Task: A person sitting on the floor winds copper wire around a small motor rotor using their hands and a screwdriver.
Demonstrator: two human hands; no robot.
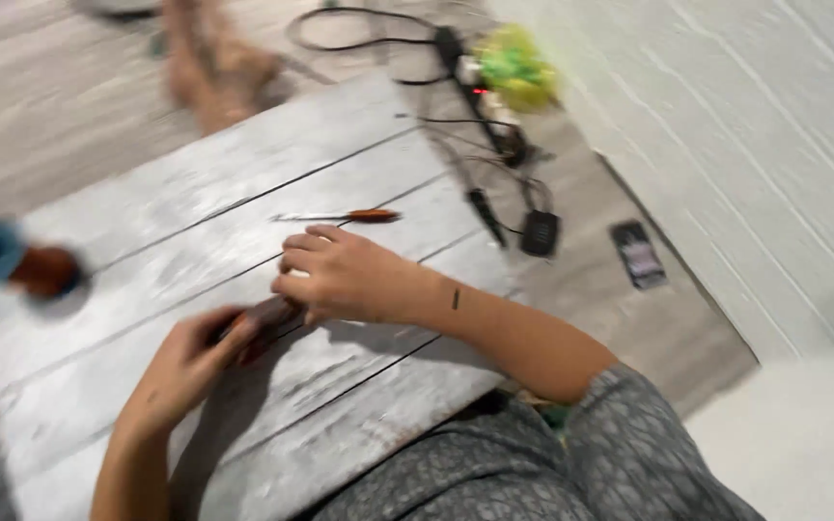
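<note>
Both of my hands work over a whitewashed plank board (pixel 147 207). My left hand (pixel 190 362) grips a small dark reddish-brown object (pixel 264 314) at its near end. My right hand (pixel 340 275) has curled fingers closed around the other end of that same object. The picture is blurred, so I cannot tell what the object is. A thin tool with an orange-brown handle (pixel 371 215) lies on the board just beyond my right hand, its metal shaft pointing left.
A spool with a blue end and copper-coloured winding (pixel 12 262) lies at the board's left edge. Black cables and a power strip (pixel 480 106), a black adapter (pixel 540 233), a yellow-green object (pixel 514 66) and a small dark device (pixel 638 254) lie on the floor by a white wall (pixel 755 145).
</note>
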